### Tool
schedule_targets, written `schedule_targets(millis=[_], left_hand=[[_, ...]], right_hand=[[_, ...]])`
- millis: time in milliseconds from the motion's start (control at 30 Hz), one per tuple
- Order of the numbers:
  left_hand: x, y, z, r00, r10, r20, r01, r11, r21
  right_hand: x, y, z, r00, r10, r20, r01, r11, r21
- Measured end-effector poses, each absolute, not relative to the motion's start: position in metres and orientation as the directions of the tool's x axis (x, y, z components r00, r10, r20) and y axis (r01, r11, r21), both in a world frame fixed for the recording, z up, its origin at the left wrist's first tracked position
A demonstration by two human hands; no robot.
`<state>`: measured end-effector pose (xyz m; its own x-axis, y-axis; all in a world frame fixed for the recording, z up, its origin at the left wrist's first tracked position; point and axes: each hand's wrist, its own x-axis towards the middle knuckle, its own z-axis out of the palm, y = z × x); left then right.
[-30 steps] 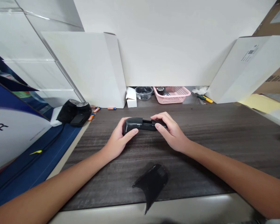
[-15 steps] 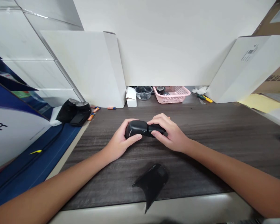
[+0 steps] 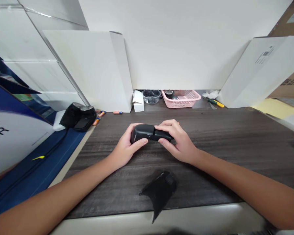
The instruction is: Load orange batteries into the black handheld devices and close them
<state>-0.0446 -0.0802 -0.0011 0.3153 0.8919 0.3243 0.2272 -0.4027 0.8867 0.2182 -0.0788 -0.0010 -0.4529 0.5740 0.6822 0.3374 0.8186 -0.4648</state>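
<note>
Between my two hands, just above the middle of the dark wood-grain table (image 3: 107,192), is a black handheld device (image 3: 144,131) with small pale lettering; its exact kind I cannot tell. My left hand (image 3: 126,145) wraps round the thick left end, thumb along the near side. At the narrower right end, my right hand (image 3: 177,140) grips with its fingers over the top and thumb below. A gap shows between the thick part and the narrow part. Nearer to me lies a curved black plastic cover (image 3: 159,192), its pointed end reaching over the table's front edge.
Several orange-and-blue batteries (image 3: 96,121) lie at the back left, near a black device with round metallic tops (image 3: 76,117). Along the back stand a small white box (image 3: 138,101), a clear bowl (image 3: 151,97) and a pink basket (image 3: 181,103). A yellow-handled tool (image 3: 219,103) lies right of them.
The thick end of the black device has tipped slightly, showing more of its top and a wider gap at the joint. Both hands keep their grip; the cover lies where it was.
</note>
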Motion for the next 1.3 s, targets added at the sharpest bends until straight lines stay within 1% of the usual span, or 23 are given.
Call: schedule_targets(millis=[200,267,333,467,600,633,700,733,767,800,833,867,900,933,1000,1100,1167,1300], left_hand=[[-0.044,-0.080,0.000,0.329,0.878,0.348,0.229,-0.431,0.872],[-0.044,-0.080,0.001,0.337,0.879,0.336,0.221,-0.421,0.880],[-0.043,-0.082,0.001,0.337,0.896,0.290,0.202,-0.370,0.907],[-0.042,-0.086,0.000,0.339,0.922,0.185,0.186,-0.259,0.948],[-0.039,-0.084,-0.003,0.430,0.894,0.126,0.230,-0.244,0.942],[-0.037,-0.084,-0.003,0.426,0.898,0.113,0.253,-0.238,0.938],[-0.033,-0.089,0.002,0.337,0.931,0.144,0.321,-0.257,0.912],[-0.031,-0.096,0.006,0.253,0.943,0.215,0.363,-0.299,0.883],[-0.028,-0.105,0.011,0.209,0.932,0.295,0.421,-0.358,0.834],[-0.025,-0.117,0.018,0.245,0.908,0.339,0.475,-0.417,0.775],[-0.022,-0.131,0.025,0.349,0.873,0.341,0.506,-0.482,0.715],[-0.018,-0.146,0.031,0.498,0.808,0.314,0.511,-0.566,0.646],[-0.015,-0.160,0.036,0.636,0.730,0.251,0.508,-0.641,0.575],[-0.012,-0.172,0.040,0.734,0.650,0.198,0.489,-0.707,0.510],[-0.008,-0.185,0.041,0.806,0.571,0.157,0.467,-0.775,0.426],[-0.016,-0.168,0.033,0.809,0.573,0.134,0.502,-0.791,0.349],[-0.034,-0.137,0.028,0.786,0.593,0.174,0.541,-0.796,0.272],[-0.085,-0.069,0.019,0.668,0.706,0.234,0.695,-0.705,0.143]], right_hand=[[0.218,-0.078,0.000,-0.519,0.577,0.630,0.274,0.811,-0.517],[0.216,-0.079,0.000,-0.526,0.558,0.641,0.242,0.821,-0.516],[0.214,-0.081,0.000,-0.517,0.549,0.657,0.220,0.827,-0.518],[0.212,-0.084,0.001,-0.507,0.591,0.628,0.225,0.794,-0.565],[0.215,-0.076,-0.001,-0.539,0.592,0.599,0.217,0.785,-0.581],[0.217,-0.072,-0.003,-0.532,0.606,0.592,0.220,0.774,-0.594],[0.220,-0.062,-0.010,-0.471,0.667,0.578,0.255,0.730,-0.634],[0.221,-0.057,-0.014,-0.419,0.711,0.565,0.286,0.694,-0.661],[0.223,-0.052,-0.019,-0.353,0.760,0.545,0.314,0.645,-0.697],[0.224,-0.048,-0.023,-0.284,0.808,0.516,0.329,0.588,-0.739],[0.225,-0.044,-0.026,-0.226,0.847,0.481,0.326,0.531,-0.782],[0.226,-0.041,-0.029,-0.184,0.875,0.447,0.309,0.484,-0.819],[0.226,-0.040,-0.031,-0.161,0.893,0.421,0.285,0.451,-0.846],[0.227,-0.038,-0.033,-0.154,0.901,0.405,0.263,0.432,-0.863],[0.227,-0.038,-0.035,-0.160,0.908,0.386,0.242,0.416,-0.877],[0.225,-0.037,-0.036,-0.159,0.918,0.363,0.233,0.392,-0.890],[0.225,-0.036,-0.037,-0.146,0.922,0.359,0.208,0.383,-0.900],[0.224,-0.037,-0.035,-0.117,0.922,0.368,0.192,0.385,-0.903]])
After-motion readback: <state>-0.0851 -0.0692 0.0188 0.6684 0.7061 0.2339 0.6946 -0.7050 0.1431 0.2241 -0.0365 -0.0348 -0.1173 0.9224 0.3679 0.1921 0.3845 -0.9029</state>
